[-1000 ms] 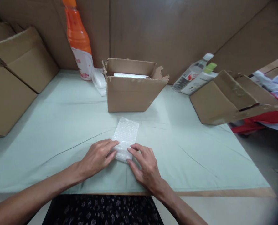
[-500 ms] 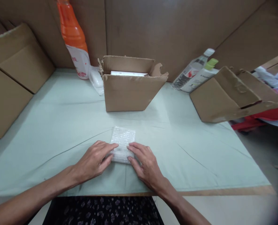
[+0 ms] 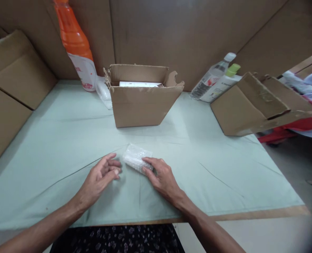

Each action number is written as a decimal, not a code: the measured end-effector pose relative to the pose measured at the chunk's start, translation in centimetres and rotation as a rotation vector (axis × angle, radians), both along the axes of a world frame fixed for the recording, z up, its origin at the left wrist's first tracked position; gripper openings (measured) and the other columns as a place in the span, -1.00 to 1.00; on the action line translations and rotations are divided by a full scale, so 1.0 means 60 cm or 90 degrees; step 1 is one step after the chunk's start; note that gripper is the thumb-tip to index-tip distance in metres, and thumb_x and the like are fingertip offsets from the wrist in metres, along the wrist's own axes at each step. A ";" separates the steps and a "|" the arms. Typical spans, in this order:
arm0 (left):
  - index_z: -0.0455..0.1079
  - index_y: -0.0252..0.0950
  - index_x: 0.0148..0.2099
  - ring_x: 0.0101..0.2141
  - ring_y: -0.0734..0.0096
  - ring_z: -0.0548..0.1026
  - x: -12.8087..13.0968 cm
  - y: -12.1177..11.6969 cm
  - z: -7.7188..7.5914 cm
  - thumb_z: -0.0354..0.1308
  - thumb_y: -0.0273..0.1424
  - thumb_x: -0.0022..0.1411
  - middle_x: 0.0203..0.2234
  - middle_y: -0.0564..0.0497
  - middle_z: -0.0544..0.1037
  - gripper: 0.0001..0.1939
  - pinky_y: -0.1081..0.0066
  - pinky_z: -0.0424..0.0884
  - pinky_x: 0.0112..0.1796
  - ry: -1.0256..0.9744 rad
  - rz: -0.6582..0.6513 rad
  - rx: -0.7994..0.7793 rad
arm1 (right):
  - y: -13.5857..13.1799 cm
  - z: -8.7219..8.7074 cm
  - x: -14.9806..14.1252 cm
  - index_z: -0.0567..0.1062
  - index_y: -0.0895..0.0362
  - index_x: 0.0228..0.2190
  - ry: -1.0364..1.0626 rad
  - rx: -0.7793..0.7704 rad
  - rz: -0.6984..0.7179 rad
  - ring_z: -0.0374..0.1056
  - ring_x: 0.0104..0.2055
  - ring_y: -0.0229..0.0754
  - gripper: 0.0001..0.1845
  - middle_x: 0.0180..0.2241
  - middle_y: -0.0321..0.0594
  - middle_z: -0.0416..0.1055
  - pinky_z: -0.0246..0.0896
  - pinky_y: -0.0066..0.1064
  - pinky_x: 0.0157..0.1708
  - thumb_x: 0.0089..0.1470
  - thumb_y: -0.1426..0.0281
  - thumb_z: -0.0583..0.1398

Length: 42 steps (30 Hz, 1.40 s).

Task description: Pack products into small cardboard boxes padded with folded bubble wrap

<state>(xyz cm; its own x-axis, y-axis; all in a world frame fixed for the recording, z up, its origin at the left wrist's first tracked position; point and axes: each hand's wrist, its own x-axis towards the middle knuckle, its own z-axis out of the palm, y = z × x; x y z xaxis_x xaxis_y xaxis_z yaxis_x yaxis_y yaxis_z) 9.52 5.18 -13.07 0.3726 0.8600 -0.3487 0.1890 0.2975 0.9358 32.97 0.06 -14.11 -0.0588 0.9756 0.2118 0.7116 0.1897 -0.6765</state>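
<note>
A small bubble-wrap packet (image 3: 135, 159), rolled thicker along its near edge, lies tilted on the pale green table cover (image 3: 198, 196). My right hand (image 3: 162, 177) pinches its right end between thumb and fingers. Just to the left of the packet, my left hand (image 3: 102, 177) is off it, fingers apart and slightly curled, with nothing in them. What the bubble wrap encloses, if anything, cannot be made out.
An open cardboard box (image 3: 138, 107) with something white inside stands ahead. Behind it to the left are an orange bottle (image 3: 75, 44) and bubble wrap (image 3: 103, 92). At right are a clear bottle (image 3: 211, 77), a white bottle (image 3: 220, 86) and another box (image 3: 240, 109). A large box (image 3: 7, 91) stands left.
My left hand has let go of the bubble wrap and drawn back left. The packet has been rolled further and turned, its right end nearer me. My right hand stays on it.
</note>
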 end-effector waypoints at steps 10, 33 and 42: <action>0.40 -0.29 0.06 -0.17 0.37 0.46 0.028 -0.010 -0.017 0.35 -0.27 0.08 -0.16 -0.03 0.55 -0.49 0.42 0.38 -0.12 -0.179 0.078 -0.124 | -0.010 0.018 -0.002 0.46 0.04 0.08 0.142 -0.068 -0.006 0.25 0.24 0.07 -0.55 0.20 -0.05 0.35 0.17 -0.01 0.20 0.16 0.23 0.25; 0.42 -0.29 -0.30 0.17 0.05 0.41 0.083 0.273 0.130 0.17 -0.49 0.19 0.19 -0.22 0.32 -0.98 -0.02 0.37 0.16 0.151 0.099 0.799 | 0.008 0.051 0.057 0.56 0.12 -0.23 0.214 -0.118 -0.064 0.44 -0.31 -0.14 -0.72 -0.30 -0.18 0.55 0.36 -0.40 -0.30 0.17 0.19 0.20; 0.42 -0.22 -0.27 0.26 0.14 0.32 0.000 0.107 0.134 0.12 -0.62 0.21 0.32 -0.06 0.20 -0.82 0.10 0.47 0.13 0.149 0.059 0.771 | 0.009 0.229 0.111 0.58 0.03 -0.13 0.160 0.111 -0.139 0.50 -0.34 -0.17 -0.73 -0.28 -0.20 0.57 0.38 -0.49 -0.44 0.13 0.23 0.31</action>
<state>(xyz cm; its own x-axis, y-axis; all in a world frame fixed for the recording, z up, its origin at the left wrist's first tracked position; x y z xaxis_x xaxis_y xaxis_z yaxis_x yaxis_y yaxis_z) 9.50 11.59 -5.05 0.3293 0.6948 0.6394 0.4129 -0.7150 0.5642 39.65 0.60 -0.37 0.2217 0.9074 0.3569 0.5635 0.1795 -0.8064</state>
